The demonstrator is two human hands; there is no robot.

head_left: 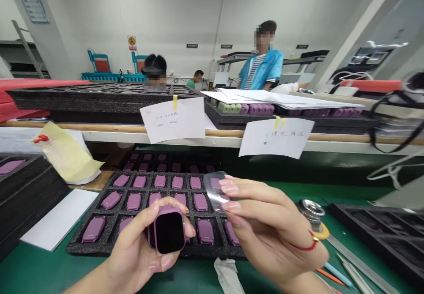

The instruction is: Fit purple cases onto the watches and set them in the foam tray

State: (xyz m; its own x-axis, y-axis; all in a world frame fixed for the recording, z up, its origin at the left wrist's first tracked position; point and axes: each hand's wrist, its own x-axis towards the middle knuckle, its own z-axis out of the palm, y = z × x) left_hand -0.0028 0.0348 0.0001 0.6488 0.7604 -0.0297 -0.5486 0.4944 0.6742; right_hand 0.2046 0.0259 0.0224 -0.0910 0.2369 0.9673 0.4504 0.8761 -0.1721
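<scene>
Left hand [135,243] grips smartwatch [168,231] by its sides, apparently for an unobstructed screen [172,237]; right hand [270,216] pinches transparent film [213,193] edgewise.

Right hand [270,212] with thin red cord bracelet [304,248], small gold-coloured bead [315,239] at the wrist

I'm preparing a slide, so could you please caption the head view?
Left hand holding a purple smartwatch, right hand pinching a clear film, above a black tray of purple cases.
</scene>
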